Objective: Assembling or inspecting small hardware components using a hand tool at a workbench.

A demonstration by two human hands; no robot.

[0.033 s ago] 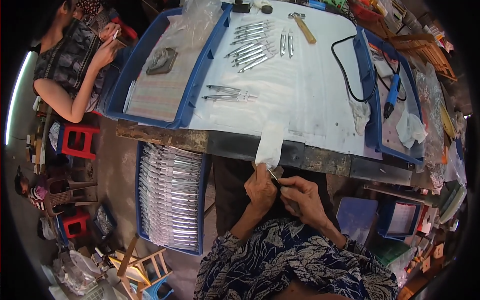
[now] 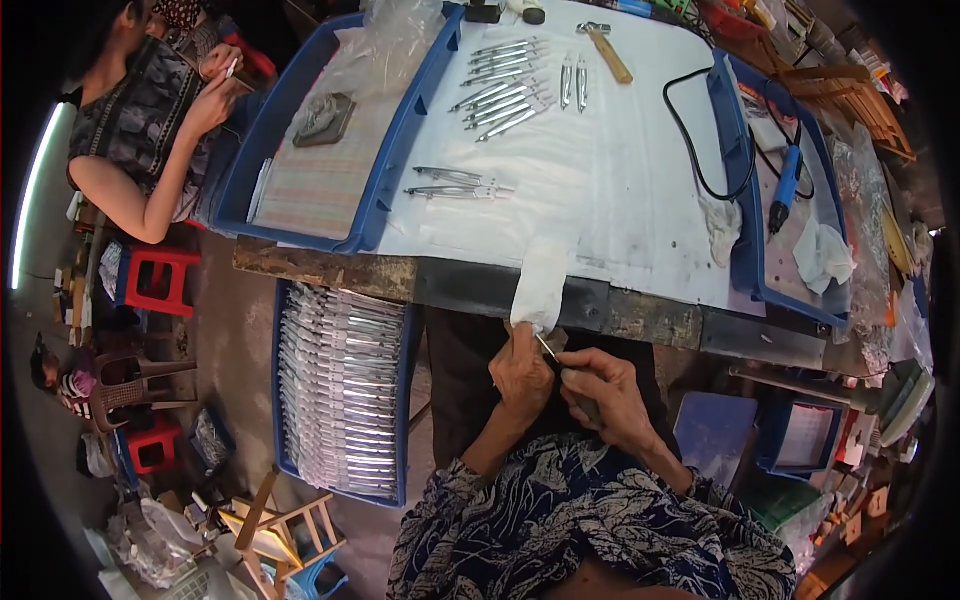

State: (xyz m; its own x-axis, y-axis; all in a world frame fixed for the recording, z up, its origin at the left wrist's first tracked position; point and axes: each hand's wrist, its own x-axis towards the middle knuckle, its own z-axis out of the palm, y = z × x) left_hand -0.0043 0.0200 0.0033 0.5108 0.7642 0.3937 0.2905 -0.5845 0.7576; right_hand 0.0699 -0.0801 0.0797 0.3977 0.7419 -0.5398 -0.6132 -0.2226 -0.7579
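My left hand (image 2: 521, 375) is closed at the near table edge, fingertips against the end of a white cloth-wrapped pad (image 2: 540, 285). What its fingers pinch is hidden. Just beside it, my right hand (image 2: 612, 395) grips a thin metal-shafted hand tool (image 2: 546, 346), whose tip meets the left fingertips; its exact kind is unclear. On the white-covered table (image 2: 620, 190) lie several silver drawing compasses (image 2: 507, 108), with two more compasses (image 2: 460, 185) nearer me and a separate upright pair (image 2: 574, 84) to the right.
Below the table, a blue tray (image 2: 279, 400) holds rows of compasses. A hammer (image 2: 609, 55) lies at the back. Blue trays flank the work surface: the left tray (image 2: 385, 170), and the right tray (image 2: 742, 190) with a corded blue tool (image 2: 785, 190). Another person (image 2: 140, 130) sits at left.
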